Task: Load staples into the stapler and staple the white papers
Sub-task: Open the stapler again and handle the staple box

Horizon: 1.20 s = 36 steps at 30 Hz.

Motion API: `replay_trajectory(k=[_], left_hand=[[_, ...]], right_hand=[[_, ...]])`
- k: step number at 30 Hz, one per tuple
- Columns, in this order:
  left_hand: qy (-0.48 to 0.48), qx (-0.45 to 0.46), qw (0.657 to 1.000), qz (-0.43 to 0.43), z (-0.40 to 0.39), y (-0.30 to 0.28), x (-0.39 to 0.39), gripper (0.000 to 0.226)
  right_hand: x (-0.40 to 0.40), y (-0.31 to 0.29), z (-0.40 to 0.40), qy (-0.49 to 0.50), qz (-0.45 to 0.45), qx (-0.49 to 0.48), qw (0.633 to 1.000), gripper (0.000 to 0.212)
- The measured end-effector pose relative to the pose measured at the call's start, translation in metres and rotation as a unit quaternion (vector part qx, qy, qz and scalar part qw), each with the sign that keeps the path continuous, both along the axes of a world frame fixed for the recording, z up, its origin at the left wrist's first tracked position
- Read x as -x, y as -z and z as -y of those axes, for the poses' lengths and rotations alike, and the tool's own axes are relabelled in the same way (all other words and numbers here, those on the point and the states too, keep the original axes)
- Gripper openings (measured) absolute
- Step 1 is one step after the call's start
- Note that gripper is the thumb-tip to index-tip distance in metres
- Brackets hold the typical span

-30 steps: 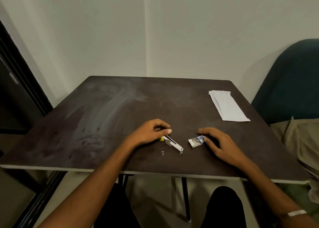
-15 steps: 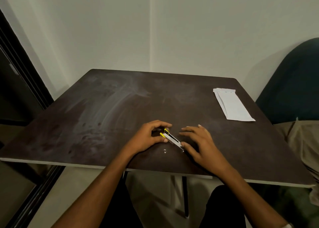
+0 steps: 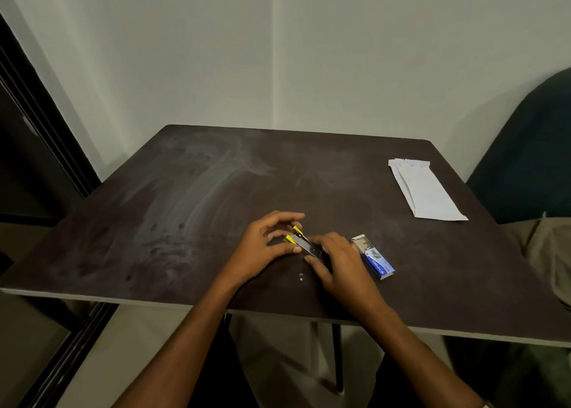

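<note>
A seated person works at a dark brown table (image 3: pixel 185 206), both hands meeting over a small yellow-and-metal stapler (image 3: pixel 301 242) near the front edge; the left hand (image 3: pixel 265 247) curls around the stapler's yellow rear end, thumb and fingers pinching it, while the right hand (image 3: pixel 340 262) covers the stapler's front end with fingers bent down over it, gripping it; the stapler lies angled on the tabletop, its metal channel showing between the two hands; a blue-and-white staple box (image 3: pixel 374 259) rests just beside the right hand, on its outer side; a tiny metal piece (image 3: pixel 301 277) sits on the table just in front of the hands; the folded white papers (image 3: pixel 426 191) lie well apart, toward the table's far right corner.
</note>
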<state>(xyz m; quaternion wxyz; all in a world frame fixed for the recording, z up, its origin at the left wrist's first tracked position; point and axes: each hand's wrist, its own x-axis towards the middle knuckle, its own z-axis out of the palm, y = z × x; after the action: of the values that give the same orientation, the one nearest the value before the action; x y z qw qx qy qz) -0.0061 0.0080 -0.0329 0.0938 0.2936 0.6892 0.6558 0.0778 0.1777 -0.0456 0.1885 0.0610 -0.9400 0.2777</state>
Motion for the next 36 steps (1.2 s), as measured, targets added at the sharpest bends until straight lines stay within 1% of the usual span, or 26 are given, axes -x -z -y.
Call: replay_trajectory(k=[2, 5, 7, 9, 13, 16, 19, 24, 26, 29, 32, 34, 36], left_hand=[[-0.004, -0.026, 0.999, 0.028, 0.003, -0.001, -0.002, 0.059], [-0.015, -0.061, 0.996, 0.07, 0.006, -0.001, -0.005, 0.06], [-0.036, -0.067, 0.993, 0.091, 0.006, -0.001, -0.006, 0.056], [-0.064, -0.063, 0.991, 0.101, 0.006, 0.001, -0.007, 0.05], [-0.124, -0.043, 0.986, 0.107, 0.0, 0.009, -0.007, 0.041], [-0.158, -0.013, 0.982, 0.101, -0.001, 0.015, -0.004, 0.038], [-0.187, 0.019, 0.979, 0.085, -0.002, 0.018, 0.0, 0.038], [-0.289, 0.082, 0.952, 0.058, -0.007, 0.018, -0.002, 0.038], [-0.285, 0.103, 0.951, 0.069, -0.006, 0.015, -0.002, 0.035], [-0.252, 0.114, 0.956, 0.098, -0.005, 0.006, 0.002, 0.032], [-0.24, 0.143, 0.956, 0.09, -0.005, 0.001, 0.006, 0.029], [-0.237, 0.16, 0.955, 0.08, -0.004, -0.001, 0.009, 0.029], [-0.234, 0.173, 0.954, 0.069, -0.002, -0.002, 0.012, 0.029]], right_hand=[[0.002, -0.002, 0.005, -0.002, -0.002, 0.021, 1.0, 0.022], [0.003, -0.007, 0.013, -0.02, 0.0, 0.088, 0.996, 0.021], [0.005, -0.009, 0.019, -0.021, 0.0, 0.121, 0.992, 0.02], [0.008, -0.009, 0.024, -0.006, -0.004, 0.133, 0.991, 0.019], [0.013, -0.006, 0.035, 0.041, 0.009, 0.173, 0.984, 0.019], [0.016, -0.003, 0.044, 0.083, 0.01, 0.173, 0.981, 0.013], [0.02, -0.003, 0.05, 0.116, 0.024, 0.17, 0.978, 0.013], [0.022, -0.004, 0.065, 0.161, 0.023, 0.161, 0.973, 0.019], [0.022, -0.003, 0.07, 0.171, 0.023, 0.149, 0.974, 0.02], [0.022, -0.002, 0.077, 0.181, 0.033, 0.122, 0.975, 0.019], [0.02, -0.004, 0.083, 0.183, 0.035, 0.093, 0.978, 0.02], [0.017, -0.004, 0.083, 0.159, 0.049, 0.087, 0.982, 0.023], [0.014, -0.004, 0.077, 0.12, 0.053, 0.111, 0.985, 0.023]])
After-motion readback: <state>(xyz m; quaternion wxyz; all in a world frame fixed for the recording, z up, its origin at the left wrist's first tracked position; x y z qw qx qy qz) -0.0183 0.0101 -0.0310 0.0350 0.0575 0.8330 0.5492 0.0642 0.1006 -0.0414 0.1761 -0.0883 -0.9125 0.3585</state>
